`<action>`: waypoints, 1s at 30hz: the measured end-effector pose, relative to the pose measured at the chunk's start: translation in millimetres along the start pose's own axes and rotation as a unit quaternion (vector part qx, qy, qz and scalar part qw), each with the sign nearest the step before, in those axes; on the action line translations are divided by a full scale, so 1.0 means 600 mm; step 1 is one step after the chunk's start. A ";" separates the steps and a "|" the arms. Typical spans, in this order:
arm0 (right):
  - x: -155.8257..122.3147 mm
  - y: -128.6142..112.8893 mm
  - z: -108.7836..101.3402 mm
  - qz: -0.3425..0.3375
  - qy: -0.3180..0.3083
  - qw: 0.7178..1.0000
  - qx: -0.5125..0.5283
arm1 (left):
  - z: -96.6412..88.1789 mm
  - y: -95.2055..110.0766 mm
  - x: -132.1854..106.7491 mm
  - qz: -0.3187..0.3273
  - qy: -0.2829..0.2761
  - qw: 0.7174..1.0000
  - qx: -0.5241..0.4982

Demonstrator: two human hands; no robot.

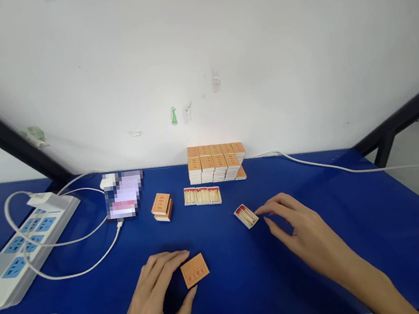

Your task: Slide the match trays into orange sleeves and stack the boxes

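Nearest the camera, the left hand (156, 298) comes in from the bottom edge and curls loosely around an orange sleeve (195, 270), fingers on its upper left corner and thumb at its lower edge. The sleeve lies flat on the blue table (353, 210), tilted a little, printed face up. Whether it holds anything cannot be told.

Right of the sleeve and farther back, the right hand (298, 225) reaches in from the lower right with the forearm slanting across the table. Its fingers are spread and slightly bent, gripping nothing; the fingertips (265, 211) lie just beside an open tray (246, 216). The tray is full of matches, red heads toward its far left end, and it lies askew.

Beyond the sleeve, three more trays (202, 195) lie side by side in a touching row, each filled with matches, red heads along the far edge. Left of that row is a small pile (162, 206) of two closed orange boxes, one on the other.

Behind the row, against the white wall (196, 51), stands a stack (216, 163) of many closed boxes, several layers high.

Far left of the sleeve lies a power strip (22, 246) with white cables (70, 240) looping from it; one runs to a blurred-out object (124, 194) left of the pile.
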State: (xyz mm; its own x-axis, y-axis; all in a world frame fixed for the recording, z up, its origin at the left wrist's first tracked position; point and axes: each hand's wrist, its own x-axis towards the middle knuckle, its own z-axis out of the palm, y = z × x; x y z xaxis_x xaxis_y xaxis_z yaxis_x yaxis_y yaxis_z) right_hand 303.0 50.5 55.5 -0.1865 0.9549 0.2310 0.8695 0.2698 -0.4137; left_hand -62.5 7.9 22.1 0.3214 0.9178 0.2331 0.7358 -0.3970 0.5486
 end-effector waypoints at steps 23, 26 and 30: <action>-0.060 -0.140 0.094 -0.046 0.011 0.983 0.176 | 0.019 0.042 0.026 -0.196 -0.001 0.950 -0.243; -0.059 -0.136 0.080 -0.073 -0.039 0.977 0.195 | 0.016 0.040 0.023 -0.181 -0.025 0.944 -0.274; -0.047 -0.132 0.043 -0.100 -0.141 0.964 0.201 | 0.012 0.043 0.019 -0.185 -0.039 0.927 -0.325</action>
State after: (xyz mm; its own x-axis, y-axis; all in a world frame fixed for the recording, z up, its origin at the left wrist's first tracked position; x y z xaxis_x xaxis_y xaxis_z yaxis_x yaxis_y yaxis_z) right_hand 227.7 5.6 59.1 -0.4987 0.8589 0.1168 0.5662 0.4248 -0.7063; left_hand -35.4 7.9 33.0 0.1801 0.9772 -0.1127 0.2981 0.0550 0.9529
